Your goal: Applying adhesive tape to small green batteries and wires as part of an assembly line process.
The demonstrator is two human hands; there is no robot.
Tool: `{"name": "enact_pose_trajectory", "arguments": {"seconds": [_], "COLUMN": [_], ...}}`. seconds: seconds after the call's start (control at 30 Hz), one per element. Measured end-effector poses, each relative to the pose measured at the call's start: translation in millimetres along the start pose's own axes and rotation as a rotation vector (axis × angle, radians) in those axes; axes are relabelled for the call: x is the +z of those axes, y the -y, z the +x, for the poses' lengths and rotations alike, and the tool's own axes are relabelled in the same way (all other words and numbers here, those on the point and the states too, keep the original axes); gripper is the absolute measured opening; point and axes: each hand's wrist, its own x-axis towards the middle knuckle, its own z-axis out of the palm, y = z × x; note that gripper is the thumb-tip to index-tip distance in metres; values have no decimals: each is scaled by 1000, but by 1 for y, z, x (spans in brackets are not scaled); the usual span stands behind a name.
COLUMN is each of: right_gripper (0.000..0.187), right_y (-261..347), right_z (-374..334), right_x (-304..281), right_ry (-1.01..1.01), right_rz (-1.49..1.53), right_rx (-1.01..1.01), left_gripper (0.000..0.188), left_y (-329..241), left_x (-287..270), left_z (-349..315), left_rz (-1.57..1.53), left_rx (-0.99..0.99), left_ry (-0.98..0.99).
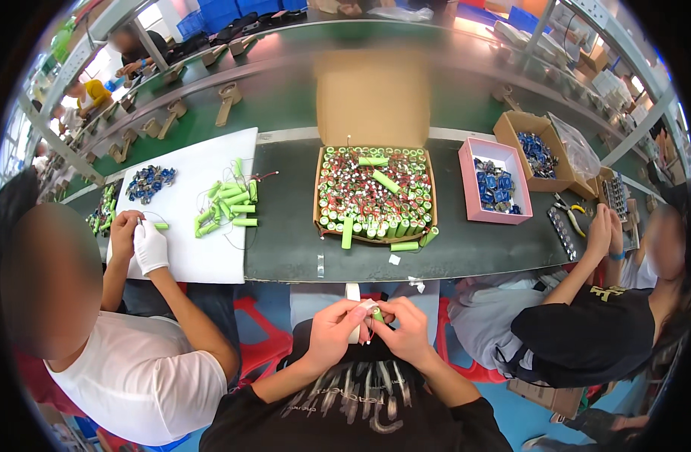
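In front of my chest, my right hand (406,329) is closed on a green cylindrical battery cell (378,313) with thin wires and a small white connector (368,342) hanging below it. My left hand (335,328) pinches a whitish strip of tape (369,303) against the cell's upper end. Beside the left fingertips shows a white roll of tape (352,291), partly hidden by the fingers. Beyond my hands, an open cardboard box (320,230) on the bench holds many green cells with red and black wires. Several loose cells lie on top or at its front edge.
At left, a person in a white glove works over a white foam sheet (202,261) with green cells (229,203) and blue parts (151,184). At right stand a pink box (466,216) and a cardboard box (560,183) of blue parts, pliers (571,215) and another person.
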Motion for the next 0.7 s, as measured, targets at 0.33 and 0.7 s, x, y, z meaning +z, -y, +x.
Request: {"name": "enact_pose_trajectory", "arguments": {"seconds": [0.33,0.7], "right_gripper": [27,16], "right_y": [-10,-8], "right_z": [1,28], "right_x": [-7,-32], "right_ry": [-46,103], "right_rz": [438,1139], "right_rx": [323,329], "left_gripper": [19,17], "left_y": [4,-17], "left_x": [-12,-21], "left_z": [-6,-1], "left_rz": [-140,-358], "left_rx": [-46,-143], "left_ry": [109,332]}}
